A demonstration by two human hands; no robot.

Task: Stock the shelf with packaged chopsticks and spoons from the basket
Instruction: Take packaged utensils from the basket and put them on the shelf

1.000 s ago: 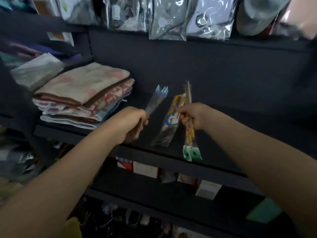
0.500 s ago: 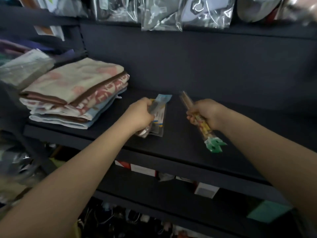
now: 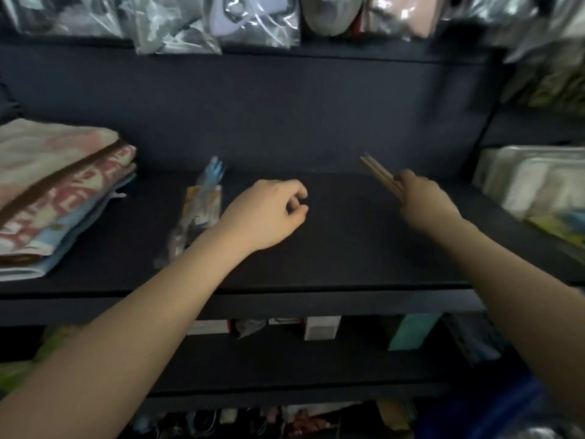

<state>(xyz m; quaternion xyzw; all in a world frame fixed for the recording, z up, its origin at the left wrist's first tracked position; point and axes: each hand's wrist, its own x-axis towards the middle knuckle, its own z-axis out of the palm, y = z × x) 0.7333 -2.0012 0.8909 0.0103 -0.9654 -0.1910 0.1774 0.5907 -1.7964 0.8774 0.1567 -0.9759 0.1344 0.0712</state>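
The left hand hangs loosely curled and holds nothing. A clear plastic spoon packet lies on the dark shelf beside it. The right hand grips light wooden chopsticks.

Both forearms were bare to the frame edge, no sleeves visible; left hand and right hand carried no gloves, rings or watch.

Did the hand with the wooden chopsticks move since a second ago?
Yes. The right hand with the chopsticks has gone rightward, farther from the folded towels, toward the white packs at the shelf's right end.
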